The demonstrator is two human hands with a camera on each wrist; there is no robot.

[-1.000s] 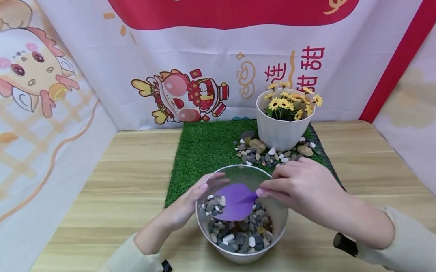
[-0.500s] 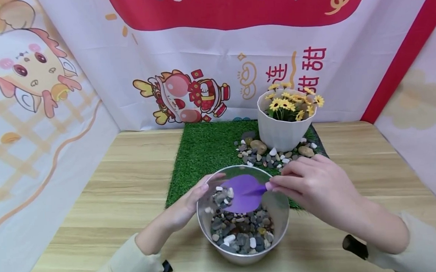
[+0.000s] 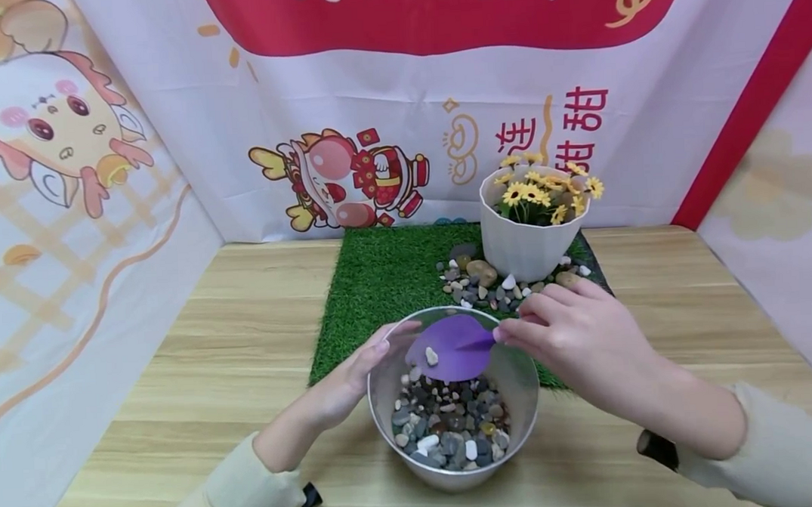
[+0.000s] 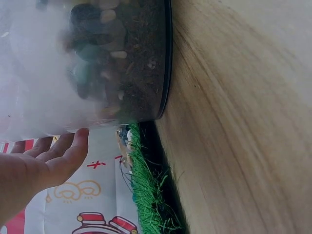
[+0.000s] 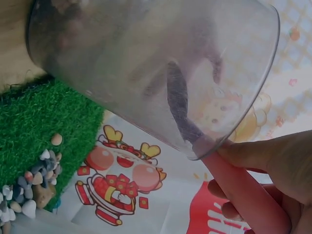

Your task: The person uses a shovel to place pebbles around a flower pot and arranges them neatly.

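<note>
A clear, tapered plastic bucket (image 3: 383, 428) stands on the table, with many grey, brown and white pebbles (image 3: 447, 425) inside. In the left wrist view, dark soil shows through its wall below the stones. My left hand (image 3: 346, 377) rests against the bucket's outer left side, fingers extended along the wall. My right hand (image 3: 576, 340) grips a small trowel by its pink handle (image 5: 243, 190). The trowel's purple blade (image 3: 454, 353) hangs tilted inside the bucket's mouth, above the pebbles. One pale pebble (image 3: 432, 356) is on the blade.
Behind the bucket lies a green turf mat (image 3: 393, 277). On it a white pot (image 3: 531, 244) of yellow flowers (image 3: 533, 193) stands, with loose stones (image 3: 482, 273) around its base. A printed cloth (image 3: 344, 75) hangs at the back.
The heap of pebbles on the trowel has slid off into the bucket, leaving one on the blade. The trowel has moved right and up, its blade tilting. The left hand has stayed in place.
</note>
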